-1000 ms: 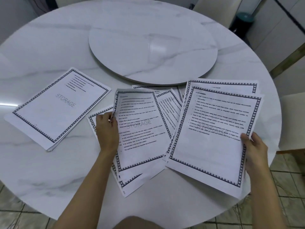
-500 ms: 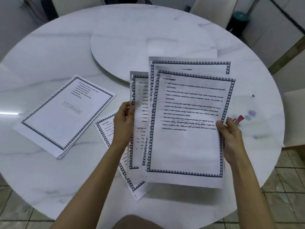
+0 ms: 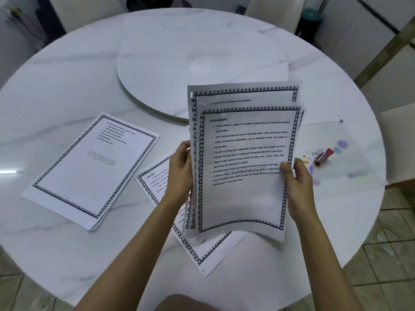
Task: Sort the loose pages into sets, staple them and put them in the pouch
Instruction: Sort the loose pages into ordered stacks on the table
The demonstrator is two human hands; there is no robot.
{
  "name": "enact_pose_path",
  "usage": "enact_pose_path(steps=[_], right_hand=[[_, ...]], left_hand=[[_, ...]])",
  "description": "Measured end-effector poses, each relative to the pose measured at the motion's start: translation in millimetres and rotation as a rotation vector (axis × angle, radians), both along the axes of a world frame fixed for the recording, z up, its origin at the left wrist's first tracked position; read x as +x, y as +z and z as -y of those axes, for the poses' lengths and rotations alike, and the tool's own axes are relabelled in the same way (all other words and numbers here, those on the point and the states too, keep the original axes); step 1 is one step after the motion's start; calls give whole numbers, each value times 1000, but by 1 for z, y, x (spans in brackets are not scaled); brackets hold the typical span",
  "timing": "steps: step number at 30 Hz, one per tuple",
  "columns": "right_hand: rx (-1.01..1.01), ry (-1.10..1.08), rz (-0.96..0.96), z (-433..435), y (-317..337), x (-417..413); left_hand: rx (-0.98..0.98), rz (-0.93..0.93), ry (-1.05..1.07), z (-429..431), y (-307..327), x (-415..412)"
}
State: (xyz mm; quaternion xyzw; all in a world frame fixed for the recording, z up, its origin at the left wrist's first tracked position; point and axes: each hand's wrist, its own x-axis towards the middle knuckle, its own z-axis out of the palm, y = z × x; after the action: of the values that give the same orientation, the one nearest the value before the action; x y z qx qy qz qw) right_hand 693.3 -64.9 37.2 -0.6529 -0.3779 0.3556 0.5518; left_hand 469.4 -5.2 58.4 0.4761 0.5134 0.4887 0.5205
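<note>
1. left hand (image 3: 179,169) grips the left edge of a bunch of pages (image 3: 242,198), held up off the table (image 3: 67,86).
2. right hand (image 3: 298,182) pinches the right edge, thumb on the front pg.
3. Another stack (image 3: 89,167) lies flat on the left, w/ a few loose pgs (image 3: 208,254) under the held bunch.
4. Red stapler (image 3: 323,156) + clear pouch (image 3: 354,167) are on the table, just right of the right hand.

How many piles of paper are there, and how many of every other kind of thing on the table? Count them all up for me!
Paper piles: 3 (held bundle, left stack, loose pages lying flat in the middle)
Red stapler: 1
Clear pouch: 1
Round turntable: 1
Total: 6
</note>
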Motion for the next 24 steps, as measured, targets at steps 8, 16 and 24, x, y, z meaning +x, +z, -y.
enact_pose_path(steps=[8, 16, 24], right_hand=[[-99, -102, -20, 15, -4, 4], [-54, -137, 207, 35, 10, 32], [-33, -327, 282, 55, 16, 90]], left_hand=[[-73, -14, -44, -1, -3, 2], [-181, -38, -135, 4, -13, 21], [-289, -439, -100, 6, -54, 16]])
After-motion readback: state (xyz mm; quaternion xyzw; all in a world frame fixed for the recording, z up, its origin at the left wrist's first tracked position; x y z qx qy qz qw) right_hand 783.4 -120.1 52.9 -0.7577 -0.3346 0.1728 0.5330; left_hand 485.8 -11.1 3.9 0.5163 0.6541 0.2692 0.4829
